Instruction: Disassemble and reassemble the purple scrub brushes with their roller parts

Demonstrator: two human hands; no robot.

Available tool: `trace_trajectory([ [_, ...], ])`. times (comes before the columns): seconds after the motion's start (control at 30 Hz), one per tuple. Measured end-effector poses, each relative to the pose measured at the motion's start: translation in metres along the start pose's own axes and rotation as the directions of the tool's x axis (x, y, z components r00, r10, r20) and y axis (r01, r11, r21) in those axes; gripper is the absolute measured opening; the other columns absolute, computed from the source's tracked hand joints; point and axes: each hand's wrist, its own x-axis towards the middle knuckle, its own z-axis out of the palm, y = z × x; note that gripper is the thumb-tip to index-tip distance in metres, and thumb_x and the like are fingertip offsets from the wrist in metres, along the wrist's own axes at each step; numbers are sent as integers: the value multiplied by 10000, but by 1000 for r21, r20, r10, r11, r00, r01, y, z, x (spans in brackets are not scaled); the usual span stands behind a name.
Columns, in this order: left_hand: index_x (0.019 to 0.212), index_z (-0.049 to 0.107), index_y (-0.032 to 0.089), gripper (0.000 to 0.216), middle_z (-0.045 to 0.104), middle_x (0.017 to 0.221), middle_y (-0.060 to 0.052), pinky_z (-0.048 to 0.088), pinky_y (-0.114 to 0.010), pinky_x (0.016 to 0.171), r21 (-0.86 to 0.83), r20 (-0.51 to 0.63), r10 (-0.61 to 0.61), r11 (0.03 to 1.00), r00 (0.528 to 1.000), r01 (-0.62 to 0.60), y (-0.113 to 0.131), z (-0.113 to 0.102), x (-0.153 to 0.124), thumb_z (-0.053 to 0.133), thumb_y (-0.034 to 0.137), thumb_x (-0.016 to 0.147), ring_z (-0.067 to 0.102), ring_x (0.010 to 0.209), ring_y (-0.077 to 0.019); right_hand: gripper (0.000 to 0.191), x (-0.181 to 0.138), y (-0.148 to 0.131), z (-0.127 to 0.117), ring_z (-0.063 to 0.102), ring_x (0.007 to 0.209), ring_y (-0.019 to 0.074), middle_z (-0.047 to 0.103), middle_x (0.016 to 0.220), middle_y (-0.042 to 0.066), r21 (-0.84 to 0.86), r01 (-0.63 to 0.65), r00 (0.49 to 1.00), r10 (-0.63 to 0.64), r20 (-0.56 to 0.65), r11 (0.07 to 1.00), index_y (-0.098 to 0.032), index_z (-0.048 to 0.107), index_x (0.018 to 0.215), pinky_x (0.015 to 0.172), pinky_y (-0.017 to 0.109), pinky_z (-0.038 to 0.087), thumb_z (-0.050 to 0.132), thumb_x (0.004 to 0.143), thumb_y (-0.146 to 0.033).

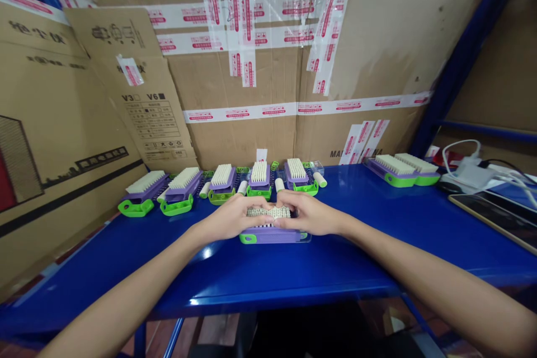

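Note:
My left hand (235, 218) and my right hand (310, 213) meet over a cream block of close-set pegs or bristles (271, 213) near the middle of the blue table. Fingers of both hands curl over its far side, and the thumbs press along the near side. Beneath the block lies a purple base (274, 236) with a green end (248, 239) on the left. A clear plastic edge (305, 239) shows at the base's right end. My fingers hide part of the block's top and both its ends.
Several similar purple-and-green units with cream blocks (224, 175) stand in a row behind, with white cylinders (319, 179) beside some. Two more units (394, 165) sit at the right. A white charger with cables (472, 170) and a dark-screened device (495, 215) lie farther right. Cardboard (243, 142) walls the back.

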Motion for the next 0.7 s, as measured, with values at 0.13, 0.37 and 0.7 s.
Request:
trace_trajectory([
  [0.13, 1152, 805, 239, 338, 743, 838, 18, 410, -256, 671, -52, -12, 13, 999, 1000, -13, 1, 1, 0, 678, 520, 1016, 553, 669, -136, 358, 1, 2, 1, 423, 759, 160, 462, 820, -38, 23, 22, 1000, -22, 13, 999, -234, 477, 863, 690, 302, 338, 681, 1029, -478],
  [0.37, 1119, 827, 225, 309, 826, 922, -15, 516, -275, 738, -108, -30, 24, 994, 999, -27, -1, 3, 1, 702, 487, 1011, 676, 736, -159, 371, 1, 1, 1, 360, 707, 148, 389, 763, -52, 70, -12, 1000, 12, -1, 997, -234, 450, 819, 655, 296, 299, 632, 1058, -452],
  [0.7, 1103, 852, 240, 294, 862, 1115, -49, 582, -357, 1011, -167, -59, 18, 986, 998, -28, -2, 8, 2, 709, 481, 1014, 797, 1058, -243, 328, 4, 8, 4, 355, 662, 124, 390, 712, -60, 159, -9, 1000, 13, -26, 987, -210, 535, 832, 624, 284, 292, 594, 1073, -425],
])
